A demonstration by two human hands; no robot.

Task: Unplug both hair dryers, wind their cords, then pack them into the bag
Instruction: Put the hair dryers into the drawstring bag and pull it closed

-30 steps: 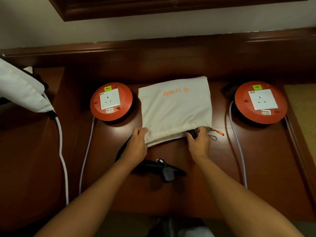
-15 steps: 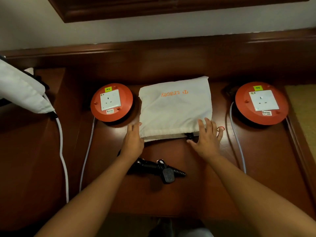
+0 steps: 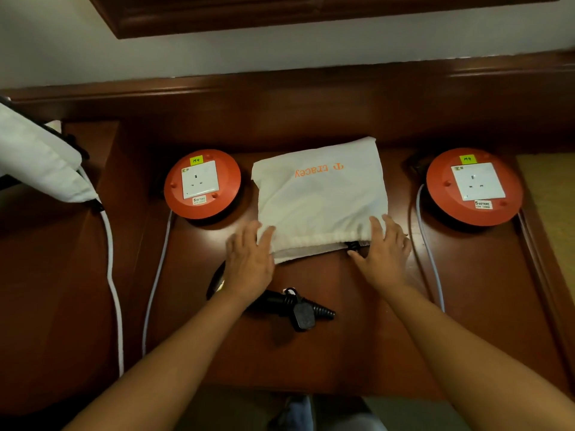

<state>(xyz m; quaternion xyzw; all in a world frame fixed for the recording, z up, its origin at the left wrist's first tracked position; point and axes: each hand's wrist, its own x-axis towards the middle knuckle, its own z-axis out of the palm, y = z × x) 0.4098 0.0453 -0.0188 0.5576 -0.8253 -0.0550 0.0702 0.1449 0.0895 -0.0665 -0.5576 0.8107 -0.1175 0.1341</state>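
Packing step: your left hand [image 3: 249, 259] and right hand [image 3: 384, 253] lie flat, fingers spread, on the bag [image 3: 320, 197] mouth, one dryer seemingly inside, second dryer [image 3: 280, 301] wound beside it; next, open mouth, insert dryer.

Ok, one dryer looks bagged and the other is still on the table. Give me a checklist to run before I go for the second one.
1. Both sockets free: left reel and right reel show no plug in them. Ok.
2. First dryer fully inside the white bag: a black part pokes out at the mouth. Not ok.
3. Second dryer cord wound: its plug lies on the handle, cord looped beside it. Ok.
4. Hands free: left hand and right hand lie flat at the bag's mouth corners, holding nothing. Ok.
5. Bag mouth open wide enough: it lies nearly flat. Cannot tell.
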